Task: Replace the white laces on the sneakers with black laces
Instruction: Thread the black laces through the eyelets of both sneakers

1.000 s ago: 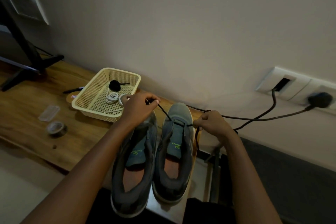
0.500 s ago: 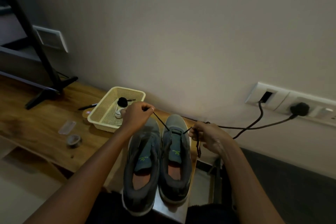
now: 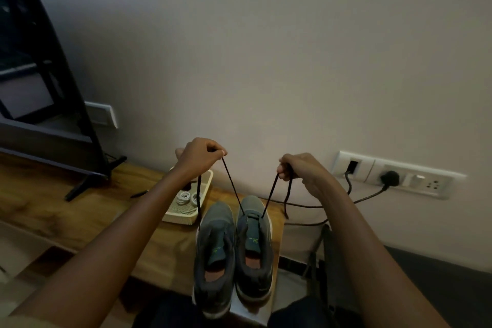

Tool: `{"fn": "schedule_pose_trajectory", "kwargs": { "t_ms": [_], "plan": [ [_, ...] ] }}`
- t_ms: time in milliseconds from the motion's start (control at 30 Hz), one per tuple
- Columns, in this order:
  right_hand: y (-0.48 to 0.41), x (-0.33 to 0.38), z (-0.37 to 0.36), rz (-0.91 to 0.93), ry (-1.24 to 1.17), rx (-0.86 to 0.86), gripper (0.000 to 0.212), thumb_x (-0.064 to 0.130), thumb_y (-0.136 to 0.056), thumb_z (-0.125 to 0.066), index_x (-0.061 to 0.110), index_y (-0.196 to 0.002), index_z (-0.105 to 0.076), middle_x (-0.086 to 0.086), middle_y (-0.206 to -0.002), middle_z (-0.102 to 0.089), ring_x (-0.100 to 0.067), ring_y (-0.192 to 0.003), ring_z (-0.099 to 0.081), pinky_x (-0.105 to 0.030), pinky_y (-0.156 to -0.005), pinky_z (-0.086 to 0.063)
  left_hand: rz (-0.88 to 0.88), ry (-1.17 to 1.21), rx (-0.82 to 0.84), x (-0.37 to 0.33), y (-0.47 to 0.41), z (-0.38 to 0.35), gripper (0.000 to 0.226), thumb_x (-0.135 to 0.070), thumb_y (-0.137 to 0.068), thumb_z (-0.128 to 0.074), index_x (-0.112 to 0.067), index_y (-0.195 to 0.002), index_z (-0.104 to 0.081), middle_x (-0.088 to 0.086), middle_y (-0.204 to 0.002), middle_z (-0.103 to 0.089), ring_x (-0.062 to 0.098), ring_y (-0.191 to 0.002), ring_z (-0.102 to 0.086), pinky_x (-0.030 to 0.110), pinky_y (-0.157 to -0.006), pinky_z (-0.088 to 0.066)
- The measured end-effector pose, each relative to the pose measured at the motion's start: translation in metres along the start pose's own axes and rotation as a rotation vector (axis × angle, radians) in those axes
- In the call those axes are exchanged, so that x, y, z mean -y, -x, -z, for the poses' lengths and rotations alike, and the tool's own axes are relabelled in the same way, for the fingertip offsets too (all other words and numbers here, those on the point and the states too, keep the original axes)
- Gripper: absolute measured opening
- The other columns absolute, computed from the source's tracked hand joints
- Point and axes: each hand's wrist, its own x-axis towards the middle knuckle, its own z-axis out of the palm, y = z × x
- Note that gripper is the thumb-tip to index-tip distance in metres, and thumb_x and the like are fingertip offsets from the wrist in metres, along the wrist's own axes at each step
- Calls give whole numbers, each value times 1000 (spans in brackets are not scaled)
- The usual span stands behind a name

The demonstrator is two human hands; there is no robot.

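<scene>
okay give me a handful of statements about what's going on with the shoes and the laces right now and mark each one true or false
1. Both hands, left hand and right hand, hold an end of the black lace raised above the sneakers. True.
2. The black lace runs through the left sneaker. False: it goes into the front eyelets of the right sneaker.
3. Coiled white laces lie in the cream basket. True.
4. The basket sits to the right of the sneakers. False: it sits to their left, on the wooden table.
5. A black plug is in the wall socket. True.
</scene>
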Motion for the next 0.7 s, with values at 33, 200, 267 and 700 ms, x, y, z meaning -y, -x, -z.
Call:
{"fn": "schedule_pose_trajectory", "kwargs": {
  "t_ms": [33, 200, 267, 700],
  "plan": [
    [7, 7, 2, 0, -9, -7, 27, 10, -94, -49, 4, -69, -57, -6, -66, -58, -13, -54, -53, -8, -42, -40, -11, -5, -2, -6, 2, 6, 24, -30, -86, -66, -41, -65, -64, -13, -78, -67, 18, -93, -63, 51, -95, -44],
    [33, 37, 16, 35, -69, -38, 27, 18, -92, -52, 10, -67, -55, -2, -64, -56, -13, -56, -52, -21, -70, -40, -37, -81, -47, -36, 15, 35, 10, -33, -89, -62, -34, -82, -70, -10, -88, -68, 15, -100, -62, 42, -102, -37],
    [44, 48, 23, 50, -70, -51, 28, 21, -91, -53, 12, -64, -55, -2, -63, -57, -15, -57, -52, -32, -76, -34, -57, -66, -44, -45, 19, 47, 11, -32, -89, -63, -36, -80, -69, -11, -86, -68, 16, -99, -62, 43, -103, -38],
    [89, 107, 46, 352, -139, -144, 23, 20, -89, -60, 11, -67, -63, 1, -77, -62, -13, -64, -53, -29, -72, -40, -243, 105, -92, -112, 41, 98, 11, -45, -82, -66, -44, -71, -68, -21, -82, -68, 12, -100, -62, 53, -102, -36]
  ]
}}
